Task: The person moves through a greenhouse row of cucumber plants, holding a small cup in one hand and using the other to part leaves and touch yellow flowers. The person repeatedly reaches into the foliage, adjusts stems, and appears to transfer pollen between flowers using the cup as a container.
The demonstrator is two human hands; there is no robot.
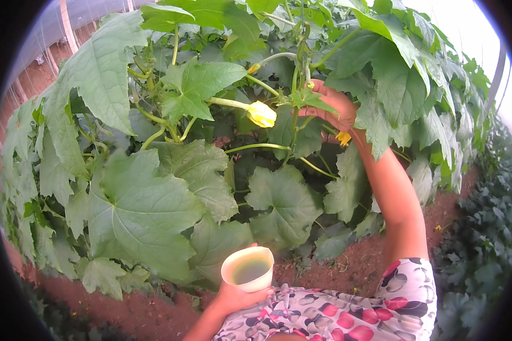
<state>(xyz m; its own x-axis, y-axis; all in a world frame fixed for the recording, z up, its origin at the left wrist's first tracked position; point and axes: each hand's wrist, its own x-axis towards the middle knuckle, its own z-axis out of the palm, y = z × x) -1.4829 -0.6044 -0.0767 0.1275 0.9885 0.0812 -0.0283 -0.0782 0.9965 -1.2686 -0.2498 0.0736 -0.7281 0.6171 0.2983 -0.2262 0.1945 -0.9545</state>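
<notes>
My left hand (238, 299) is wrapped around a pale plastic cup (261, 283) close to my body. Greenish liquid (251, 272) lies inside the cup. Up among the foliage, my right hand (335, 106) reaches to an upright vine stem (295, 123). Its fingers are beside the stem and partly behind a small young leaf (309, 99), so their grip is unclear. Left of that stem, a yellow flower (262, 114) tops a thick pale green stalk (228, 102). An orange-yellow blossom (343, 138) hangs just below my right wrist.
Large lobed leaves (141, 213) crowd the space ahead and overhang my right forearm (390, 192). A smaller bud (254, 68) sits on a curved stalk above the flower. Brown soil (149, 313) runs beneath the plants. More low foliage (482, 251) grows at the right.
</notes>
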